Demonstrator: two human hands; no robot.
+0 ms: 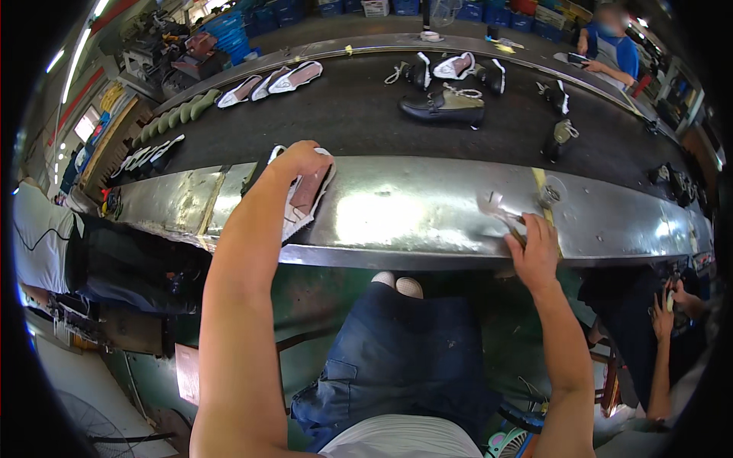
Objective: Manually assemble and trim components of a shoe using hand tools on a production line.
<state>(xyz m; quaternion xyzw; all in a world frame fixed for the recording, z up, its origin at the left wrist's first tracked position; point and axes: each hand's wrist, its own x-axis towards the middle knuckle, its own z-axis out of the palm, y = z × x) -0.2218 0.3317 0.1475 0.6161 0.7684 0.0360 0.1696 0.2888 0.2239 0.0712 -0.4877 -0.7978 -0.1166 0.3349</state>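
At the near metal ledge of the bench, my left hand is closed on a half-made shoe. The shoe lies bottom up, its pinkish-brown insole framed by a white rough edge. Part of its side is hidden under my hand and forearm. To the right, my right hand grips a short hand tool with a shiny metal head. Blur on the head keeps me from telling whether it is a hammer or pincers. The tool is apart from the shoe, above the metal ledge.
A small clear cup stands beyond my right hand. On the dark belt are several upturned shoes, a black and olive shoe and green shoe lasts. People work at both sides; another person stands across.
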